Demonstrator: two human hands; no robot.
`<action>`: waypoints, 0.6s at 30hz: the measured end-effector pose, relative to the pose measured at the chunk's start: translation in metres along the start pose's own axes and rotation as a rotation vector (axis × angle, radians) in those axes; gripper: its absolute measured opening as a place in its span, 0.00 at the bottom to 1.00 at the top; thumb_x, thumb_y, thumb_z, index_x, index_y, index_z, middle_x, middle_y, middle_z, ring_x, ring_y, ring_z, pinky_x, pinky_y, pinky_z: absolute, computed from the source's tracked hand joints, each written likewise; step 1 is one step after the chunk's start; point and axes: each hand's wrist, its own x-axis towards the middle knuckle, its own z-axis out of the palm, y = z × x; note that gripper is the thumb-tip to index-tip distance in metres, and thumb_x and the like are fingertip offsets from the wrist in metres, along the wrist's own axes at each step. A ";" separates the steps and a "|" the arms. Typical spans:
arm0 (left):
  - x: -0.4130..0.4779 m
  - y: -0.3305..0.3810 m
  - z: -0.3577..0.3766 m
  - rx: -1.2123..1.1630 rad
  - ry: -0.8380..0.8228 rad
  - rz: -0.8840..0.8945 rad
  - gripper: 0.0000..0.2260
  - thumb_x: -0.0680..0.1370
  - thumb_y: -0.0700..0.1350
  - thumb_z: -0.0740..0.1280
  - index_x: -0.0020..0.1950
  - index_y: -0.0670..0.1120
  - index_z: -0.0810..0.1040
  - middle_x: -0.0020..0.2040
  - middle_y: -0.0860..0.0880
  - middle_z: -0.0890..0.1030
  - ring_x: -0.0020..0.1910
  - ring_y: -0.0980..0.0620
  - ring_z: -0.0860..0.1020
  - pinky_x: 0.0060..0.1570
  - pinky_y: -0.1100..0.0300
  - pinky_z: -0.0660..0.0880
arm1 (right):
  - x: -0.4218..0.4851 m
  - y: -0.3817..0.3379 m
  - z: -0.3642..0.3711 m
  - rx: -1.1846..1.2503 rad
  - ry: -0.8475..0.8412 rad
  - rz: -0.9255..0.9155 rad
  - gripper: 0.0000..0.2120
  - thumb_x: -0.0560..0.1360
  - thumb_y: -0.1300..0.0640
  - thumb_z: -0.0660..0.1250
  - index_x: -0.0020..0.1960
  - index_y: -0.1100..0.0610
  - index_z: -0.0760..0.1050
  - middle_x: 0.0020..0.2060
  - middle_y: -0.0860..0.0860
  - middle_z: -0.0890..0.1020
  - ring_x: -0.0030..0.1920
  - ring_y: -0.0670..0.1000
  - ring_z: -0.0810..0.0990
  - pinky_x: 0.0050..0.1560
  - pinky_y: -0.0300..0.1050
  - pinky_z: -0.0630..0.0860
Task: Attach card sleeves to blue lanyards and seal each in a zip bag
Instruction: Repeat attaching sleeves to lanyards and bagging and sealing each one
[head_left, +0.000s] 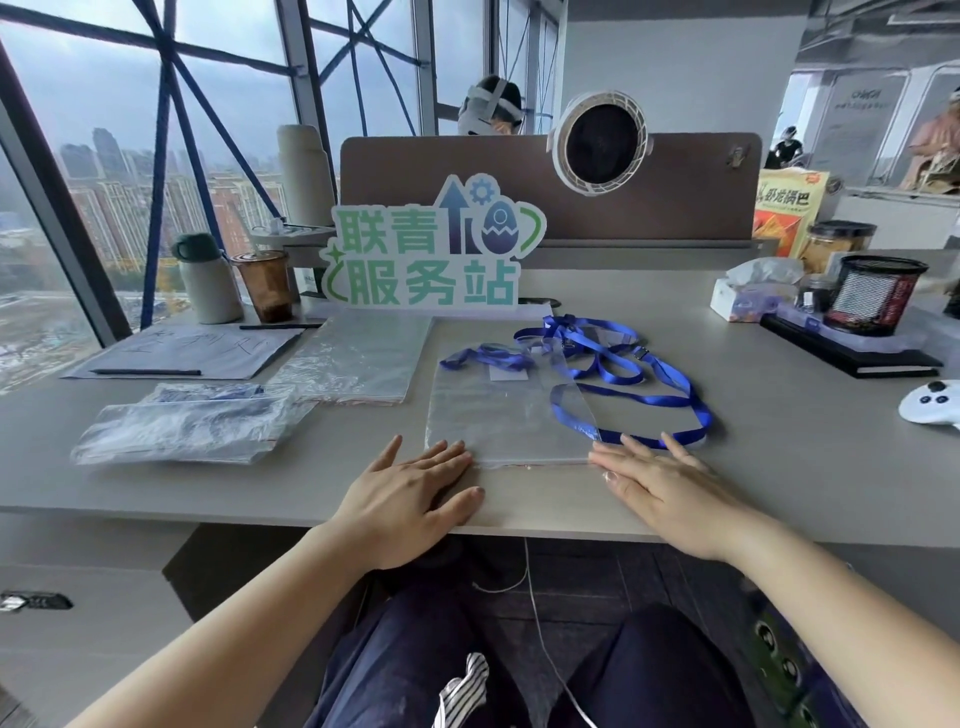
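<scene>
Grey desk (753, 395) fills the view, with a brown divider panel (457, 171) along its far edge. A white round fan (600, 143) is clipped on the panel top. A green-and-blue cut-out sign (431, 254) stands at far centre against the panel.

Left side of the desk: paper sheets (192, 351) with two black pens on them. Just right of them is a flat stack of empty zip bags (358, 358). Nearer the near-left edge lies a pile of filled bags (192, 426) with blue showing through.

Centre, reaching almost to the near edge: one clear zip bag (498, 415), lying flat. A bunched blue lanyard (488, 358) sits at its far end with a small white piece beside it; cannot tell if it is inside or on top. Loose blue lanyards (639, 374) are tangled just right of the bag, and one loop crosses the bag's right edge.

Left hand (410, 493) is flat, palm down, fingers straight and spread, with fingertips touching the bag's near-left corner. Right hand (660, 483) is flat, palm down, fingers straight, at the bag's near-right corner and just short of the lanyard loop. Neither hand grips anything.

Far-left edge: a thermos (208, 280) and an iced drink cup (265, 283). Right side: a tissue box (748, 296), a mesh pen cup (872, 293) and a white controller (932, 402) at the right edge.
</scene>
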 end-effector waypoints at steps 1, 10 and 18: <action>0.000 -0.001 0.000 0.002 0.001 -0.005 0.37 0.70 0.70 0.38 0.76 0.57 0.56 0.76 0.62 0.52 0.73 0.68 0.47 0.73 0.55 0.36 | -0.001 0.001 -0.001 0.000 0.004 0.008 0.21 0.81 0.44 0.45 0.74 0.40 0.56 0.73 0.34 0.56 0.74 0.37 0.47 0.75 0.47 0.38; -0.011 -0.015 0.001 -0.005 0.059 -0.073 0.36 0.70 0.70 0.37 0.74 0.61 0.59 0.74 0.67 0.54 0.74 0.66 0.48 0.75 0.51 0.41 | -0.002 0.000 -0.003 -0.048 0.031 0.014 0.21 0.81 0.44 0.44 0.73 0.40 0.59 0.72 0.33 0.57 0.74 0.39 0.47 0.75 0.48 0.37; -0.020 -0.028 -0.003 -0.018 0.083 -0.142 0.34 0.69 0.71 0.39 0.72 0.64 0.61 0.72 0.69 0.57 0.74 0.66 0.51 0.75 0.51 0.44 | -0.002 -0.004 -0.002 -0.060 0.076 -0.004 0.20 0.81 0.43 0.47 0.70 0.42 0.64 0.72 0.36 0.60 0.75 0.41 0.49 0.74 0.46 0.37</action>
